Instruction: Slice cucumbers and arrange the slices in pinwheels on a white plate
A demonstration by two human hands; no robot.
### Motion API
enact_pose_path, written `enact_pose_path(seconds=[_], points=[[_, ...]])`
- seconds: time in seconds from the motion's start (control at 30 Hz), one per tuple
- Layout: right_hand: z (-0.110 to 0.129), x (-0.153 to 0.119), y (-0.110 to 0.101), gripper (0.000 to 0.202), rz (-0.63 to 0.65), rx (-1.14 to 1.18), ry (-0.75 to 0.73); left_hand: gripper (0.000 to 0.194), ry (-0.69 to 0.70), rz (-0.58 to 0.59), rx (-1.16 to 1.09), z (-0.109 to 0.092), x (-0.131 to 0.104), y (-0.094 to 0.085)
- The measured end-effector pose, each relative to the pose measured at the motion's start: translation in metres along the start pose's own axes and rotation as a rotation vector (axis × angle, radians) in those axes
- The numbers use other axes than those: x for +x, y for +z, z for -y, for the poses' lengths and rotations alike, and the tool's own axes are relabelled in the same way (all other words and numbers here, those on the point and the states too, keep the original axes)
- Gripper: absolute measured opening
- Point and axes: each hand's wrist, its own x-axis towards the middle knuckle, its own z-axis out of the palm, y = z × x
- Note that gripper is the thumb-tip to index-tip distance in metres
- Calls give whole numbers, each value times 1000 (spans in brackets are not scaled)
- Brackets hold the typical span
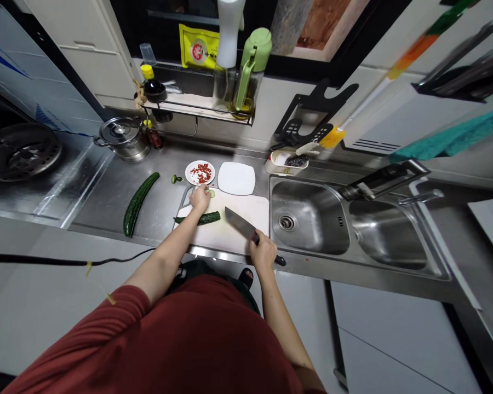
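Note:
On the white cutting board (248,205) lies a dark green cut length of cucumber (207,218). My left hand (199,199) is at the board's upper left with curled fingers, closed on a pale cucumber slice (212,193) at the fingertips. My right hand (263,251) grips the black handle of a cleaver (240,223); its blade points up and left over the board, apart from the cucumber. Above the board stand a plate of chopped red pieces (200,172) and a white plate (236,178). A whole cucumber (141,203) rests on the steel counter to the left.
Right of the board is a double steel sink (310,219) with a faucet (382,183). A lidded pot (123,139) and a stove burner (20,150) are at left. Small green cucumber ends (176,179) lie by the red pieces. A wall rack (197,106) holds bottles.

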Motion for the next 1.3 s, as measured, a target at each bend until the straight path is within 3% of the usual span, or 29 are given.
enact_pose_path(seconds=[0.17, 0.6, 0.83, 1.03, 1.17, 1.3], points=[[-2, 0, 2, 45, -13, -5, -2, 18, 39, -6, 56, 2, 0, 3], [-6, 1, 12, 40, -108, 49, -36, 21, 47, 13, 149, 0, -3, 0], [-1, 0, 5, 37, -75, 132, 12, 26, 2, -138, -72, 3, -8, -9], [4, 3, -4, 37, -64, 234, 69, 27, -10, -269, -292, 19, -20, -17], [9, 5, -7, 36, -73, 283, 70, 27, 30, -277, -334, 27, -32, -21], [15, 7, -5, 36, -83, 328, 43, 24, 155, -199, -266, 27, -52, -28]])
